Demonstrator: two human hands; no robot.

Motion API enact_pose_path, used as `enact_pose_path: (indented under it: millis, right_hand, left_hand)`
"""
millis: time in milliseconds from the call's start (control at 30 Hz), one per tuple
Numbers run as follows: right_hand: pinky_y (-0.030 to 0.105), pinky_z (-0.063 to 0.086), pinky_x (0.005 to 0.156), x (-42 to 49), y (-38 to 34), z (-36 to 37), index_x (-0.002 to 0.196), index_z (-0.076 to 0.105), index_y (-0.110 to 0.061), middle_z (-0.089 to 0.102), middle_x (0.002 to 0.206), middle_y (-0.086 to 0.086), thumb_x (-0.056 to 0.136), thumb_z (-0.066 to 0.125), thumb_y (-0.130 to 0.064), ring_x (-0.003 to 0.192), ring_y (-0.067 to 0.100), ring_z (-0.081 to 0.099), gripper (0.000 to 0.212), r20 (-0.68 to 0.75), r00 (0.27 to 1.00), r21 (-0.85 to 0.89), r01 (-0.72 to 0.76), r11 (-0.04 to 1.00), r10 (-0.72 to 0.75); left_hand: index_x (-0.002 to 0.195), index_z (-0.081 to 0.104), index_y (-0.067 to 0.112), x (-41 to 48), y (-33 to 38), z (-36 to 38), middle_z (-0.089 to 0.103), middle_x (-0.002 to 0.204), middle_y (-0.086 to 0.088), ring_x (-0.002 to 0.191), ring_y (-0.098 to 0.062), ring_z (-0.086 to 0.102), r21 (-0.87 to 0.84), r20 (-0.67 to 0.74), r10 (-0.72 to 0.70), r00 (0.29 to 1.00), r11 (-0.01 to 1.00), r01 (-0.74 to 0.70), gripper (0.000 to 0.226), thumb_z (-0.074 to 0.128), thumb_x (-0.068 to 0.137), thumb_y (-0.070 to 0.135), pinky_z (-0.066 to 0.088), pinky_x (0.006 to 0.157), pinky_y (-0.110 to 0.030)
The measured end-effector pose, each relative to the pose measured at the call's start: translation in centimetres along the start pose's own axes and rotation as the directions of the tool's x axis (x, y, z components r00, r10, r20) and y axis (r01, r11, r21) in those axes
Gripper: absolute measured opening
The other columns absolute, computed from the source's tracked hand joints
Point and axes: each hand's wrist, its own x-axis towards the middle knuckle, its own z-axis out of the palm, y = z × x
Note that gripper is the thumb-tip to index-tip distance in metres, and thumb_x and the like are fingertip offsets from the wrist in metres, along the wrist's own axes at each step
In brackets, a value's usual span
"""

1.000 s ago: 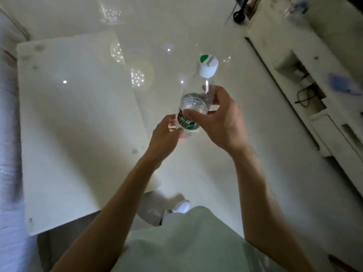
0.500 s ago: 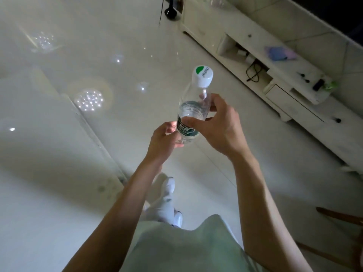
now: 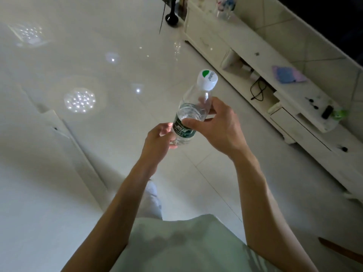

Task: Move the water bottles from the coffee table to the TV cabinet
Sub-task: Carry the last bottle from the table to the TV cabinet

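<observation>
A clear water bottle [image 3: 193, 108] with a white cap and a dark green label hangs upright in the air in front of me, above the floor. My right hand [image 3: 220, 128] grips its middle, thumb on the label and fingers behind. My left hand [image 3: 159, 140] holds its bottom end with curled fingers. The white coffee table [image 3: 39, 173] lies at my left. The white TV cabinet [image 3: 290, 89] runs along the wall at my right, a step away from the bottle.
On the cabinet top lie a blue-purple cloth [image 3: 287, 74], a small black device [image 3: 327, 111] with something green beside it, and glassware at the far end. A black cable [image 3: 258, 91] hangs in its open shelf. A black vase [image 3: 171, 17] stands on the glossy tile floor.
My view has swung from the coffee table to the right, and the TV cabinet has come closer. Both hands keep the same hold on the bottle.
</observation>
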Motion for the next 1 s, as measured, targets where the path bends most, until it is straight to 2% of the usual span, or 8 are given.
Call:
enact_pose_path:
  millis: [100, 200, 400, 633, 767, 867, 1000]
  right_hand:
    - [0.033, 0.057, 0.086, 5.6, -1.7, 0.0, 0.119, 0.058, -0.024, 0.068, 0.105, -0.011, 0.068, 0.082, -0.049, 0.096, 0.007, 0.065, 0.061, 0.002, 1.0, 0.001, 0.02, 1.0, -0.02]
    - [0.036, 0.056, 0.087, 10.0, -3.0, -1.1, 0.12, 0.057, -0.026, 0.066, 0.105, -0.013, 0.067, 0.082, -0.048, 0.097, 0.008, 0.064, 0.063, -0.018, 0.999, 0.007, 0.03, 1.0, -0.03]
    - [0.033, 0.056, 0.085, 18.3, -2.8, -4.5, 0.112, 0.058, -0.028, 0.064, 0.1, -0.018, 0.065, 0.078, -0.053, 0.093, 0.002, 0.064, 0.057, -0.064, 0.998, 0.035, 0.018, 0.999, -0.015]
    - [0.016, 0.046, 0.076, 29.1, 0.6, -9.7, 0.121, 0.057, -0.025, 0.061, 0.102, -0.017, 0.074, 0.079, -0.045, 0.094, -0.002, 0.06, 0.056, 0.002, 0.999, 0.084, 0.038, 0.996, -0.038]
    - [0.009, 0.042, 0.073, 36.3, 2.0, -13.7, 0.127, 0.055, -0.024, 0.061, 0.106, -0.016, 0.071, 0.08, -0.045, 0.094, -0.003, 0.059, 0.064, 0.049, 0.996, 0.09, 0.072, 0.993, -0.076]
    - [0.01, 0.042, 0.074, 41.2, 2.7, -17.5, 0.127, 0.056, -0.025, 0.062, 0.108, -0.015, 0.07, 0.08, -0.047, 0.093, -0.006, 0.058, 0.066, 0.062, 0.993, 0.074, 0.094, 0.993, -0.098]
    - [0.014, 0.044, 0.08, 46.9, 3.6, -21.3, 0.129, 0.055, -0.023, 0.063, 0.114, -0.013, 0.072, 0.079, -0.047, 0.099, 0.001, 0.058, 0.067, 0.046, 0.993, 0.071, 0.102, 0.992, -0.105]
  left_hand:
    - [0.124, 0.061, 0.011, 4.6, 3.9, -1.6, 0.067, 0.116, -0.013, 0.102, -0.025, 0.069, -0.01, 0.01, 0.015, 1.0, 1.0, -0.015, 0.044, 0.057, 0.081, 0.02, 0.059, 0.088, -0.043]
    - [0.123, 0.061, 0.009, 8.6, 7.7, -2.0, 0.066, 0.117, -0.017, 0.101, -0.028, 0.07, 0.003, 0.017, 0.037, 0.999, 0.999, -0.037, 0.039, 0.057, 0.084, 0.015, 0.058, 0.089, -0.046]
    - [0.123, 0.061, 0.007, 15.6, 13.2, 1.0, 0.067, 0.114, -0.017, 0.1, -0.029, 0.069, 0.012, 0.062, 0.082, 0.995, 0.997, -0.083, 0.032, 0.054, 0.092, 0.01, 0.057, 0.089, -0.05]
    - [0.122, 0.061, 0.002, 24.4, 16.6, 7.2, 0.07, 0.109, -0.02, 0.097, -0.034, 0.07, -0.017, 0.024, 0.109, 0.994, 0.994, -0.109, 0.028, 0.054, 0.095, 0.005, 0.056, 0.09, -0.054]
    - [0.119, 0.063, 0.004, 29.3, 20.4, 12.4, 0.072, 0.106, -0.018, 0.098, -0.034, 0.07, 0.006, -0.023, 0.11, 0.994, 0.994, -0.11, 0.027, 0.052, 0.095, 0.007, 0.055, 0.09, -0.054]
    - [0.119, 0.063, 0.004, 32.9, 23.4, 16.3, 0.073, 0.104, -0.017, 0.096, -0.033, 0.071, -0.018, -0.06, 0.094, 0.994, 0.995, -0.095, 0.026, 0.054, 0.094, 0.004, 0.056, 0.09, -0.052]
    - [0.12, 0.063, 0.004, 37.2, 27.0, 20.3, 0.073, 0.105, -0.018, 0.096, -0.034, 0.071, -0.034, -0.041, 0.092, 0.995, 0.995, -0.093, 0.028, 0.054, 0.093, 0.005, 0.058, 0.088, -0.047]
